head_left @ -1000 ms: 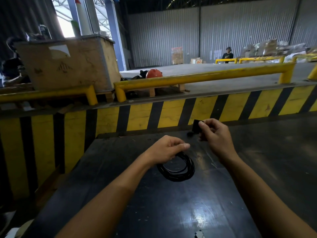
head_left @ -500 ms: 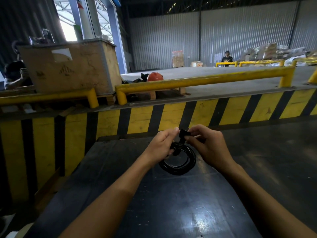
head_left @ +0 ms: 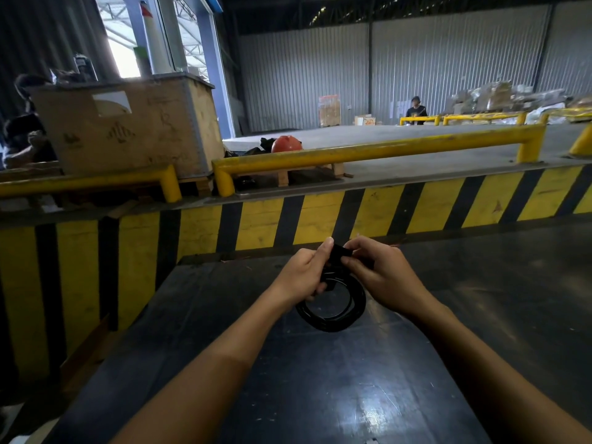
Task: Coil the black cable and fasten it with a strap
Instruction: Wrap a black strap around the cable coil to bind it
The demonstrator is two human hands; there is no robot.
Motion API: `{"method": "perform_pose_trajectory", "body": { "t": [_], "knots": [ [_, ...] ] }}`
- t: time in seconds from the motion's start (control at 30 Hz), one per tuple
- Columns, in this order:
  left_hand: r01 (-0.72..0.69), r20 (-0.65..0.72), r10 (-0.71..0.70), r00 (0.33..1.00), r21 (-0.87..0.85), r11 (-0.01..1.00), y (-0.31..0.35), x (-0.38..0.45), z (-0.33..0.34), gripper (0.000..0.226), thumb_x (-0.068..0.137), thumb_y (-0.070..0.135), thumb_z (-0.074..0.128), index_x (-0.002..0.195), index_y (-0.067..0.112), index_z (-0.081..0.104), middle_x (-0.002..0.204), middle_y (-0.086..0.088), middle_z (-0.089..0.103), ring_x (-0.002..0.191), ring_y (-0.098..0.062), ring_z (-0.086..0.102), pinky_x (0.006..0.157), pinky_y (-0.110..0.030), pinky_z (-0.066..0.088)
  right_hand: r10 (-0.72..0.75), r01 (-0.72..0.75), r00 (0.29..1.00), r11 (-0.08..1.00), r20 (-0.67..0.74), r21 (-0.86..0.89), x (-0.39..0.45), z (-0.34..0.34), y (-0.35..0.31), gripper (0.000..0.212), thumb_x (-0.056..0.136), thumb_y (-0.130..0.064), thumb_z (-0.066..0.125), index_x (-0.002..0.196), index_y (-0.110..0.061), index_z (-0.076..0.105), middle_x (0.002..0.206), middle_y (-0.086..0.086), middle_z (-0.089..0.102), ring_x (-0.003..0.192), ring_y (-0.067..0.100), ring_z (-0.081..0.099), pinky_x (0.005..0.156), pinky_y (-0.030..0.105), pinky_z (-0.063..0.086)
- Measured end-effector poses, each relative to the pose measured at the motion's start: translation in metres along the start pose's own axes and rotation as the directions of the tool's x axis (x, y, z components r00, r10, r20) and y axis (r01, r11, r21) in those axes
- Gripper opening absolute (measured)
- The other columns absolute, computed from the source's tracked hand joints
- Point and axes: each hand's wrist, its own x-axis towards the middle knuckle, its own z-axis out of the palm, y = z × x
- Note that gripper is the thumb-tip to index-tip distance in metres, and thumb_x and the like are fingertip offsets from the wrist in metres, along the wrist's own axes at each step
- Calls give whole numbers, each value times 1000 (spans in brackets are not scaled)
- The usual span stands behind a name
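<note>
Black cable (head_left: 331,310): wound into a compact round coil of several glossy loops, held just above the dark tabletop (head_left: 320,395). Left hand (head_left: 301,274) clenched around the coil's upper edge. Right hand (head_left: 384,277) pinches a black strap (head_left: 340,251) at the coil's top. Beyond, a yellow-and-black striped barrier (head_left: 320,216).

My work surface is a dark, glossy table (head_left: 320,389) with scuffs and a bright glare patch near me. Its far edge meets a yellow-and-black striped barrier (head_left: 368,213). I cannot tell whether the black cable coil (head_left: 333,310) touches it.
</note>
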Motion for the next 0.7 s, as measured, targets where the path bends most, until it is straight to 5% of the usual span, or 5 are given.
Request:
{"method": "perform_pose_trajectory", "body": {
  "t": [0.23,0.37,0.5,0.7],
  "knots": [
    [70,-33,-72,997,-64,995,-1,2,-2,54,95,53,35,63,15,57,45,0,47,33,-8,38,34,-18,27,51,-52,999,998,-10,-45,0,-2,-4,22,87,-32,62,107,-23,59,91,-9,65,80,-3,63,62,8,51],
    [122,-102,-149,984,-236,964,-3,7,-6,51,93,55,37,68,14,55,43,3,44,33,-8,32,34,-18,22,-151,107,979,953,-136,-285,-3,-2,-14,18,80,-27,69,94,-22,60,105,-2,59,95,6,56,76,11,42],
    [187,-129,-247,960,-356,916,0,13,-9,50,93,55,38,73,12,53,41,4,44,30,-6,31,31,-18,22,-101,109,994,840,45,-531,-8,11,-18,12,81,-18,68,92,-21,71,138,10,50,127,26,46,102,38,40],
    [223,-140,-317,938,-459,860,0,17,-5,47,92,54,41,71,13,51,41,3,44,30,-7,30,31,-18,22,88,-52,995,829,37,-557,-5,23,-6,19,91,-30,53,91,-23,71,155,11,28,140,24,28,113,49,15]
  ]
}}
